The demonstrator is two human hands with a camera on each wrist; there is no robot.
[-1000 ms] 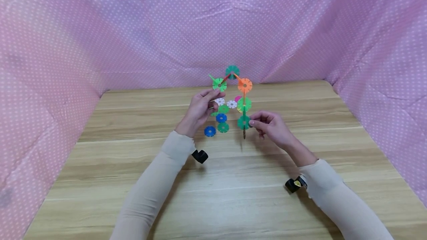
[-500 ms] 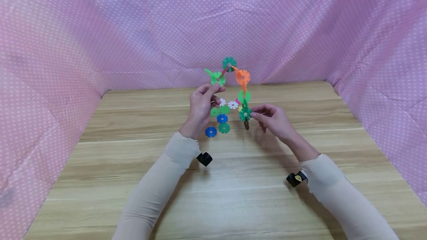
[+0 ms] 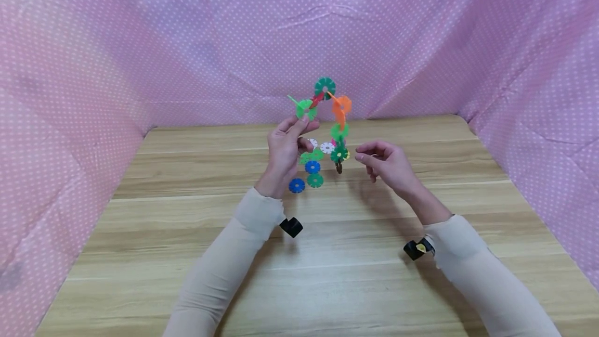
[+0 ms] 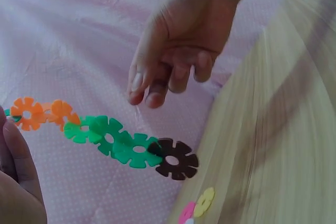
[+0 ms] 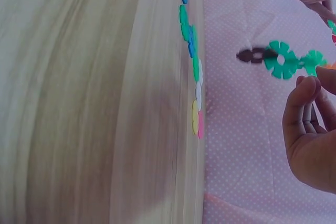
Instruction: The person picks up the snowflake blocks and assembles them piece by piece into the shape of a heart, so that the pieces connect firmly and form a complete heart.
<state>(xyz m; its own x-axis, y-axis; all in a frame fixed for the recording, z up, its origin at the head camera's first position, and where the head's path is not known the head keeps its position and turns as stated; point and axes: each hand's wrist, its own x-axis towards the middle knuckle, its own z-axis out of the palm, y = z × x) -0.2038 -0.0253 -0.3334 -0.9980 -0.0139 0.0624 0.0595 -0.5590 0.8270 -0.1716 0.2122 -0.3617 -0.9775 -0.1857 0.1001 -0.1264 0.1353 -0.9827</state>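
Left hand [image 3: 283, 145] pinches a multicoloured chain of slotted, flower-shaped plastic discs [image 3: 347, 103] above the wood-grain table [image 3: 299, 285]; its brown end disc [image 4: 185, 168] hangs free. Right hand [image 3: 389, 164], just beside it, grasps nothing. Judged risk: unsupported weight, swinging from one pinch, could work a slot joint loose.

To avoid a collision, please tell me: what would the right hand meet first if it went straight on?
Probably the lower dark green disc, straight ahead of the right hand across a gap in the head view; depth is unclear.
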